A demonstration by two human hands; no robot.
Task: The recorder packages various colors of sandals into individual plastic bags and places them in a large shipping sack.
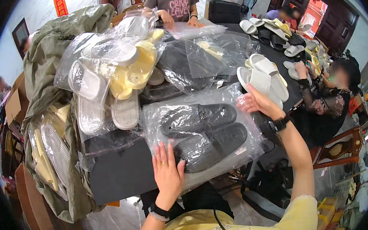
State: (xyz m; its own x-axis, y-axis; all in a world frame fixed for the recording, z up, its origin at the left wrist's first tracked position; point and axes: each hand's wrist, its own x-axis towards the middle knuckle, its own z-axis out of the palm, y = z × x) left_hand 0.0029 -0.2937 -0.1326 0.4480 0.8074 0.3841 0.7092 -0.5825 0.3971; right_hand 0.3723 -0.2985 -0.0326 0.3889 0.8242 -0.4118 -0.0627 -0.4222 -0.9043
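Note:
A pair of black slippers (231, 139) lies in a clear plastic bag (249, 151) on the dark table before me. My left hand (168, 166) rests palm down at the bag's left edge, fingers stretched out. At the bag's upper right corner, my right hand (258, 100) is open with its fingers extended toward the plastic; whether they touch it I cannot tell. Just beyond that hand stand white slippers (261, 81), loose and unbagged, with a yellow edge showing among them.
Bagged white and yellow slippers (131, 73) are heaped at the left, beside a big green-grey sack (39, 83). More loose slippers (274, 32) line the table toward the far right. One person (175, 7) stands across the table; another (326, 88) sits at the right, handling slippers.

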